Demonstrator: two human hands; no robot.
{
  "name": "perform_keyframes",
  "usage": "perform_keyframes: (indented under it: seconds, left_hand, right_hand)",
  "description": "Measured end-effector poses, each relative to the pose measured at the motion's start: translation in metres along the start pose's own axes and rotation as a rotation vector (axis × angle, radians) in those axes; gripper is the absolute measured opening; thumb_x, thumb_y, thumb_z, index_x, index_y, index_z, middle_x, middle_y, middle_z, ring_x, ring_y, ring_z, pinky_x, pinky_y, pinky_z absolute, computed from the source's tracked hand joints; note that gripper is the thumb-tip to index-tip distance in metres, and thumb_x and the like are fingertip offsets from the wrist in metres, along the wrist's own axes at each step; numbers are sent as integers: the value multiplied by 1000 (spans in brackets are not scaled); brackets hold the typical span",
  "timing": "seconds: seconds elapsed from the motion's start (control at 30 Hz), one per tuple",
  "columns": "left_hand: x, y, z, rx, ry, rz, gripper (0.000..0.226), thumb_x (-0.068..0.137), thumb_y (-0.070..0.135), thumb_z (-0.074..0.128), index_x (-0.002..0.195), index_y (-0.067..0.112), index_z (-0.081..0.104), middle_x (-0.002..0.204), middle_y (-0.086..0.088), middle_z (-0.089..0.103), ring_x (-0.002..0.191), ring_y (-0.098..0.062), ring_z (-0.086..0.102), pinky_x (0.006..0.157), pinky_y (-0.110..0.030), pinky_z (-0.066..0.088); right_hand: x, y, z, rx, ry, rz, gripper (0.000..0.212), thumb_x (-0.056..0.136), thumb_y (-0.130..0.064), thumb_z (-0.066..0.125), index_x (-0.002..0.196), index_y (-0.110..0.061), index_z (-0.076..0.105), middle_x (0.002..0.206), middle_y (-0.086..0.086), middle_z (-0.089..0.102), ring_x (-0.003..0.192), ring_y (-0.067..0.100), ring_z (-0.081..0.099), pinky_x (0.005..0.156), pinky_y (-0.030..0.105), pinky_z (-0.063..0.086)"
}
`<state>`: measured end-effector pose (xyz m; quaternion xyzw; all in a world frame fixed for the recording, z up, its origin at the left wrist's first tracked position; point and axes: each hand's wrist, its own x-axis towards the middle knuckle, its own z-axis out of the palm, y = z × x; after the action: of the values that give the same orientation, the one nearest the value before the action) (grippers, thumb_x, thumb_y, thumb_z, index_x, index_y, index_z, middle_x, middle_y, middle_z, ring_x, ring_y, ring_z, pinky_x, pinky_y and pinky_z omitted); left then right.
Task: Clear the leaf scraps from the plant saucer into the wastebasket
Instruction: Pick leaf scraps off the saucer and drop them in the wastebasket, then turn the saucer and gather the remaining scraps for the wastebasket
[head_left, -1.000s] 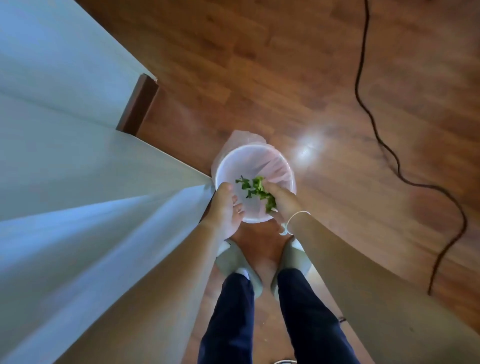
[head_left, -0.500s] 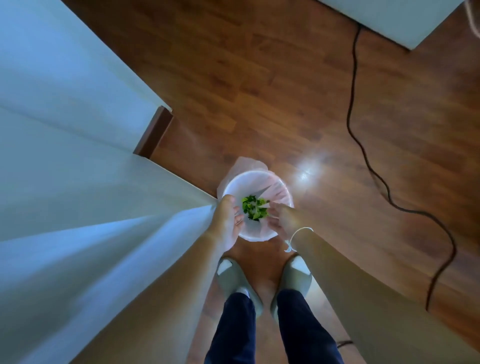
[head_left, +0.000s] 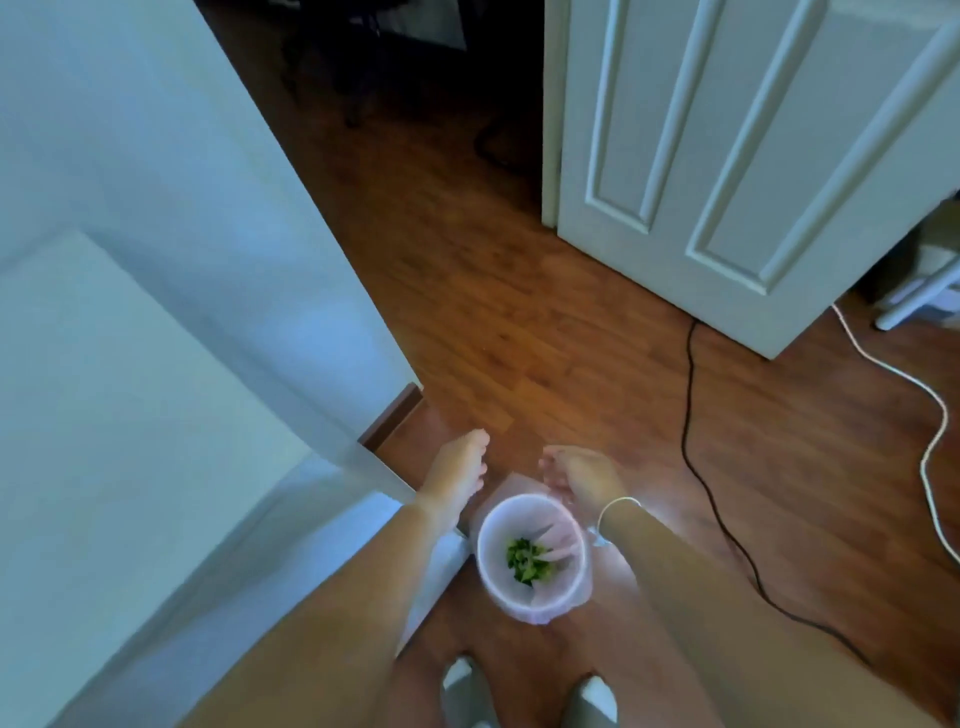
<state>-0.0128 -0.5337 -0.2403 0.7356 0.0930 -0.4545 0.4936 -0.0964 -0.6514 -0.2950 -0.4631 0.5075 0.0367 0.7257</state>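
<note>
— When you looked down, where were the scraps?

— Where the leaf scraps (head_left: 527, 562) lay, I could see them as a green heap at the bottom of the wastebasket (head_left: 532, 556), inside its pale plastic liner. The basket stood on the wooden floor (head_left: 519, 322), just ahead of my slippers (head_left: 530, 696).

— And your hands?

— Both were above the floor beyond the basket, holding nothing. My left hand (head_left: 460, 475) was flat, its fingers (head_left: 477, 441) stretched out loosely. My right hand (head_left: 582, 475) was loosely cupped, palm turned inward, its fingers parted, with a thin bracelet (head_left: 615, 504) at the wrist.

— Anything nearby?

— A white wall corner (head_left: 332, 364) was on my left, a panelled white door (head_left: 753, 156) ahead to the right, and a black cable (head_left: 691, 415) and a white cable (head_left: 924, 415) ran across the floor on my right.
</note>
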Motion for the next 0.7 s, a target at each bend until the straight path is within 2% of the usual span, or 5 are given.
perform_keyframes:
  seconds: [0.17, 0.23, 0.33, 0.5, 0.7]
  left_hand:
    - [-95, 79, -39, 117, 86, 243, 48, 99, 34, 34, 142, 16, 39, 149, -6, 41, 133, -22, 43, 114, -34, 32]
    - [-129, 104, -59, 202, 174, 365, 44, 100, 31, 34, 140, 15, 43, 148, -7, 43, 133, -23, 44, 114, -37, 33]
    - [-178, 119, -94, 303, 260, 490, 43, 101, 27, 30, 141, 15, 41, 149, -8, 40, 135, -26, 41, 116, -40, 31]
    - [-242, 88, -164, 356, 382, 579, 42, 99, 19, 35, 139, 8, 44, 148, -11, 43, 136, -25, 41, 115, -33, 30]
    - [-298, -2, -261, 348, 481, 549, 43, 98, 19, 37, 140, 12, 44, 149, -3, 40, 139, -18, 34, 113, -28, 23]
  right_hand:
    - [-79, -92, 33, -235, -65, -304, 27, 91, -14, 49, 107, -1, 67, 90, 11, 65, 61, 15, 51, 56, 26, 43]
    - [-113, -124, 53, -350, -90, -457, 27, 90, -19, 50, 103, -7, 70, 99, 10, 70, 75, 17, 60, 73, 33, 52]
    - [-167, -157, 86, -547, -144, -696, 30, 91, -25, 47, 110, -16, 69, 118, 2, 67, 107, 19, 61, 100, 38, 48]
    - [-235, -152, 145, -821, -193, -969, 34, 91, -30, 47, 118, -19, 65, 123, -2, 65, 109, 14, 58, 90, 23, 43]
    - [-294, -87, 222, -941, -287, -1051, 32, 91, -27, 51, 120, -18, 64, 125, -1, 64, 110, 15, 60, 90, 20, 40]
